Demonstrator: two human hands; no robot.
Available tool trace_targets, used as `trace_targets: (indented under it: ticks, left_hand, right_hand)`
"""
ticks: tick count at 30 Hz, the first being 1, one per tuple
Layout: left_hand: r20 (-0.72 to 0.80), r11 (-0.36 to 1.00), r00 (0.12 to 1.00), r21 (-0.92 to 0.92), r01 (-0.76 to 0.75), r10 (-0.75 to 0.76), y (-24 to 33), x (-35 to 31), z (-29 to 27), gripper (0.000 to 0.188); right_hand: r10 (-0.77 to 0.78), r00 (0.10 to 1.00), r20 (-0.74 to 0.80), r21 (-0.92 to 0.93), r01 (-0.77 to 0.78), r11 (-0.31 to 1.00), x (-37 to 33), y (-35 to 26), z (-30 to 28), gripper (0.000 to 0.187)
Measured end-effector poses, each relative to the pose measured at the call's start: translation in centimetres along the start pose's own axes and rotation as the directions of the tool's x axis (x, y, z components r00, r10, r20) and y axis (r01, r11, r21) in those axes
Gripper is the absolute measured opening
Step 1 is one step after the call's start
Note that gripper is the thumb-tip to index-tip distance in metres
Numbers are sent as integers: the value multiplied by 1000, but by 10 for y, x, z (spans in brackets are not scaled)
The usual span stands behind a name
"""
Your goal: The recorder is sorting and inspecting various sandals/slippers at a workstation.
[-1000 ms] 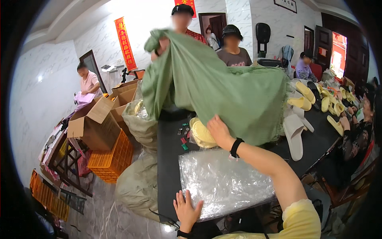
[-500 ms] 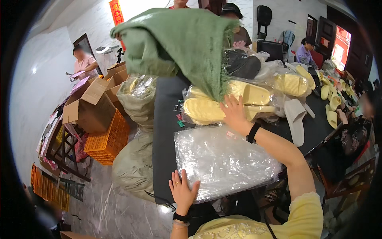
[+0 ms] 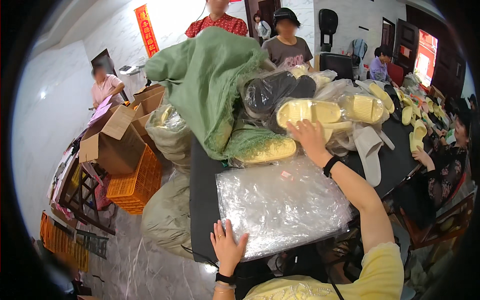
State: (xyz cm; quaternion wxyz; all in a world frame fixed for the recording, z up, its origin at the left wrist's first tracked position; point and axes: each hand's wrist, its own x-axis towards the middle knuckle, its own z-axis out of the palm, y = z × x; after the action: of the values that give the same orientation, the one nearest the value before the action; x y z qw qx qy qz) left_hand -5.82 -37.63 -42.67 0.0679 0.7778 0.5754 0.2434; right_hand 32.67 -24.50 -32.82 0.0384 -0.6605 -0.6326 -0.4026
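1. Left hand [image 3: 229,248]: open, fingers spread, gripping nothing, laid on the left edge of the clear bags [image 3: 282,205] at the table's [image 3: 201,210] near side.
2. Right hand [image 3: 310,141]: open, fingers extended, fingertips at the wrapped yellow slippers [image 3: 310,111], not closed around them.
3. Slippers: beyond the bags; one yellow slipper [image 3: 272,151] lies partly under the green sack [image 3: 205,85], far left.
4. Grey slipper [image 3: 368,155]: right of the bags.

- Clear bags [image 3: 285,205] are shining like crinkly plastic.
- The green sack [image 3: 200,82] is looking rough, woven.
- Boxes [image 3: 120,147] are looking like dull card.
- The floor [image 3: 137,260] is gleaming.
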Motion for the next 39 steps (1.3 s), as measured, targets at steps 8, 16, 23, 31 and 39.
trace_targets:
  ticks: [8, 16, 23, 31, 39]
  left_hand:
    - [-2, 1000, 1000, 9, 15, -15, -3, -2, -1, 73]
    - [-2, 1000, 1000, 9, 4, -4, -1, -1, 1, 72]
    - [-21, 1000, 1000, 0, 0, 0, -1, -2, 2, 72]
    - [-23, 1000, 1000, -9, -6, 6, 0, -1, 1, 74]
    - [-31, 1000, 999, 8, -18, 18, -2, -3, -1, 74]
  right_hand:
    - [-238, 971, 35, -22, 239, 971, -48, 7, 19, 56]
    - [-163, 968, 192, 610, 12, 792, -55, 36, 11, 57]
    - [277, 950, 143, 219, -303, 927, -23, 81, 10, 85]
    - [328, 907, 263, 429, -414, 803, -23, 71, 16, 79]
    - [203, 935, 292, 598, -344, 724, -65, 20, -54, 78]
